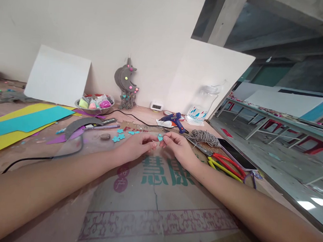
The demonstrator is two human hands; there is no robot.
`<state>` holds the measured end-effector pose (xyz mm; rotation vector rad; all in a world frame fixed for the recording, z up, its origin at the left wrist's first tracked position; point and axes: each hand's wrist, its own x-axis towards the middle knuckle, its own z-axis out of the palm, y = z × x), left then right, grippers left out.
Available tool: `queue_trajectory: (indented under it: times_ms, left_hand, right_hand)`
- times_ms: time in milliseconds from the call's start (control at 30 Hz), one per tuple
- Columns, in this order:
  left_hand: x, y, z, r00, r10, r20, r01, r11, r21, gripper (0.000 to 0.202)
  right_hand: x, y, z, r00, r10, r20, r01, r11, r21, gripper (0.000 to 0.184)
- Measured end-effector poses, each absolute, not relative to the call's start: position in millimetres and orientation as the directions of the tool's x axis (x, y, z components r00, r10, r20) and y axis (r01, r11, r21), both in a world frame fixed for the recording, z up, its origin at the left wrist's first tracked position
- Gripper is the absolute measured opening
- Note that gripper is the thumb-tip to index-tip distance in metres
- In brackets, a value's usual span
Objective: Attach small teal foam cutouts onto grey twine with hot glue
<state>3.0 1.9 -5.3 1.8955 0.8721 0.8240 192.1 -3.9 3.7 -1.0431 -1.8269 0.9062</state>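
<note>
My right hand (178, 145) pinches a small teal cut-out piece (160, 137) between thumb and fingers, above the cardboard. Just left of it is my left hand (139, 146), its index fingertip close to the piece's edge and its thumb a little lower, apart. Whether that fingertip touches the piece I cannot tell. Several teal flower cut-outs (118, 137) lie beyond my left wrist. A blue glue gun (175, 120) rests behind my hands. Under my arms, the printed cardboard sheet (134, 199) covers the table.
Right of my hands lie grey cord (204, 137), red-and-yellow-handled scissors (227, 163) and a phone (237, 155). Behind stand a plastic jug (202, 105), a small clock (156, 106) and a decorated grey moon (125, 80). A bowl (95, 109) and coloured sheets (27, 120) are left.
</note>
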Motion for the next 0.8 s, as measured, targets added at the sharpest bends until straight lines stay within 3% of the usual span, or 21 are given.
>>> queue_trajectory:
  times_ms: [300,467,600,800]
  left_hand:
    - [2,8,-13,0.381,0.9,0.212,0.185,-0.299,0.936,0.034]
    - [-1,10,-15,0.281,0.916,0.287,0.265,-0.361,0.894,0.032]
    - [-1,11,-14,0.349,0.905,0.242,0.27,-0.344,0.899,0.038]
    - [1,3,-3,0.459,0.863,0.211,0.348,-0.393,0.851,0.029]
  right_hand:
    - [192,-5,1,-0.36,0.885,0.295,0.389,0.43,-0.815,0.028]
    - [189,-9,4,-0.355,0.892,0.279,0.393,0.413,-0.821,0.029]
    - [190,-8,4,-0.338,0.885,0.32,0.38,0.439,-0.814,0.026]
    - [191,-6,3,-0.336,0.874,0.352,0.402,0.471,-0.785,0.023]
